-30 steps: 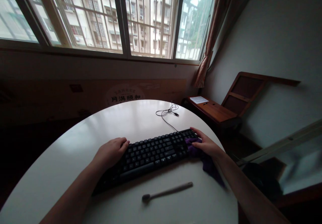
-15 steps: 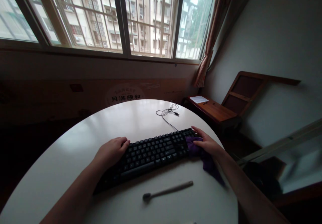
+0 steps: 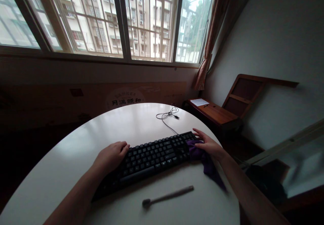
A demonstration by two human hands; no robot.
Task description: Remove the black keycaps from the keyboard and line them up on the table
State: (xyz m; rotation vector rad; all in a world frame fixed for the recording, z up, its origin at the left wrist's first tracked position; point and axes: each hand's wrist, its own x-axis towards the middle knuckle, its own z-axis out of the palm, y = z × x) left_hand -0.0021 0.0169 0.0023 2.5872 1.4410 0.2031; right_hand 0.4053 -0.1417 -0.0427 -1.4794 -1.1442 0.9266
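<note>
A black keyboard point(image 3: 154, 154) lies at a slant on the white round table point(image 3: 76, 150). My left hand point(image 3: 112, 156) is closed over its left part, thumb along the back edge, with the other fingers mostly hidden. At the keyboard's right end, my right hand point(image 3: 209, 145) presses a purple cloth point(image 3: 196, 152) against the keys; the cloth's loose end hangs down toward the table edge. In front of the keyboard rests a grey toothbrush point(image 3: 169, 196), bristle head to the left. A thin black cable point(image 3: 165, 115) with a USB plug lies coiled behind the keyboard.
Beyond the table's right edge stands a wooden bench point(image 3: 220, 114) bearing a white paper point(image 3: 199, 102). A barred window point(image 3: 149, 26) and a tied curtain point(image 3: 202, 73) are at the back. Dark objects point(image 3: 265, 184) sit low on the right.
The view has tilted slightly, so everything sits a little lower. Both hands keep their places on the keyboard, and the right fingers shift slightly on the cloth.
</note>
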